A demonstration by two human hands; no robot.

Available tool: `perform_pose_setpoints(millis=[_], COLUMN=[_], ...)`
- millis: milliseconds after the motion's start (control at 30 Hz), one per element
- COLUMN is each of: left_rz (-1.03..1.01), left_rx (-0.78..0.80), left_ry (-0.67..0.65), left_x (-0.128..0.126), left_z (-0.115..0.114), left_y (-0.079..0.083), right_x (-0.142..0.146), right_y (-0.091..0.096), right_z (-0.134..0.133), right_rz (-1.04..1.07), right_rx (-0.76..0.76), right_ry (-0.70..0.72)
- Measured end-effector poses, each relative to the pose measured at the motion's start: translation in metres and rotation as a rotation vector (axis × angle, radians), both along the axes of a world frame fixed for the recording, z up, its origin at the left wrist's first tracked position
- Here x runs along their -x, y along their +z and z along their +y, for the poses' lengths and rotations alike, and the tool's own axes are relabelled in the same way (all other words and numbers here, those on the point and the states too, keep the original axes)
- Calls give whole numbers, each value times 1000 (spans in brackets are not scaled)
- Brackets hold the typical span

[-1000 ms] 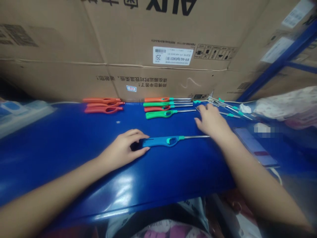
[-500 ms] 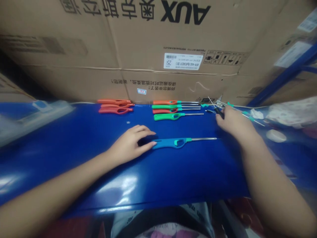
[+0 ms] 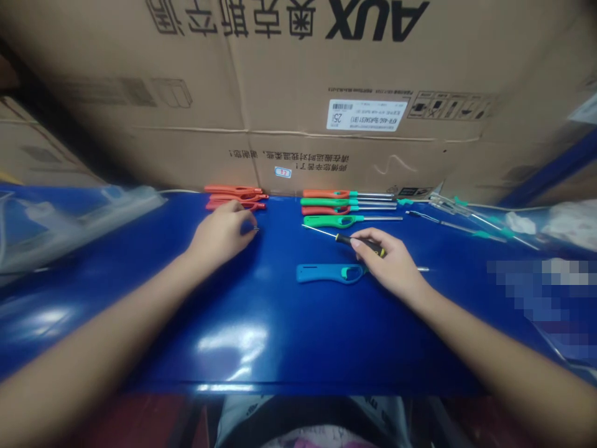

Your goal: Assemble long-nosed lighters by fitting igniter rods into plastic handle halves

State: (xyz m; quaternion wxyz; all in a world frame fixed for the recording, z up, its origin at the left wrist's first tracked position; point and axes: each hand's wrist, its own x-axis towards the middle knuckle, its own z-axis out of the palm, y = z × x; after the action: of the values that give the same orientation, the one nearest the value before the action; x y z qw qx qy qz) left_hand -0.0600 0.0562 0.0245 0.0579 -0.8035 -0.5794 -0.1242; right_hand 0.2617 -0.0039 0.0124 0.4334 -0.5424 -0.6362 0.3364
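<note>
My right hand (image 3: 389, 258) grips a screwdriver (image 3: 357, 241) with a black and yellow handle, its thin shaft pointing left. Below it lies a blue lighter (image 3: 321, 273) with a long metal nozzle, partly covered by that hand. My left hand (image 3: 221, 230) is closed in a pinch, thumb and index fingertips at some tiny metal screws (image 3: 257, 229) on the table. Just behind the left hand are several red-orange lighter bodies (image 3: 236, 197) without nozzles. A green lighter (image 3: 329, 221) lies in front of a stack of orange, green and red lighters (image 3: 326, 194).
A large cardboard box (image 3: 280, 112) walls off the back of the blue table (image 3: 280, 336). Loose metal nozzles (image 3: 466, 227) with teal ends and wires lie at the right. A clear plastic bag (image 3: 107, 218) sits at the left, white bags (image 3: 573, 218) at the far right.
My right hand has come left and nearer with the screwdriver, over the blue lighter. The left hand has let go of the blue lighter's end and moved left to the tiny screws.
</note>
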Motion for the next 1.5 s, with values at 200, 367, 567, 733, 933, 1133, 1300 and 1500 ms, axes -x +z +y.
perform_pose_setpoints(millis=[200, 367, 567, 733, 933, 1133, 1300, 1500], left_rz=[9, -7, -12, -23, -57, -175, -387, -1244], left_rx=[18, 22, 31, 38, 59, 111, 247, 714], left_ry=[15, 31, 45, 40, 51, 38, -70, -34], left_x=[-4, -4, -4, -2, -2, -5, -18, -43], left_z=[-1, -1, -1, 1, 1, 1, -6, -31], left_y=[-3, -3, -3, -5, -5, -5, 0, 6], right_x=[-7, -6, -7, -7, -7, -7, -5, 2], right_y=[-4, -5, -5, -5, -6, -5, -2, 4], right_z=[2, 1, 1, 2, 2, 1, -1, -9], right_rz=[92, 91, 87, 97, 92, 91, 70, 35], right_rx=[28, 18, 17, 18, 22, 26, 31, 23], right_ry=[-28, -20, -26, -31, -22, -16, 32, 155])
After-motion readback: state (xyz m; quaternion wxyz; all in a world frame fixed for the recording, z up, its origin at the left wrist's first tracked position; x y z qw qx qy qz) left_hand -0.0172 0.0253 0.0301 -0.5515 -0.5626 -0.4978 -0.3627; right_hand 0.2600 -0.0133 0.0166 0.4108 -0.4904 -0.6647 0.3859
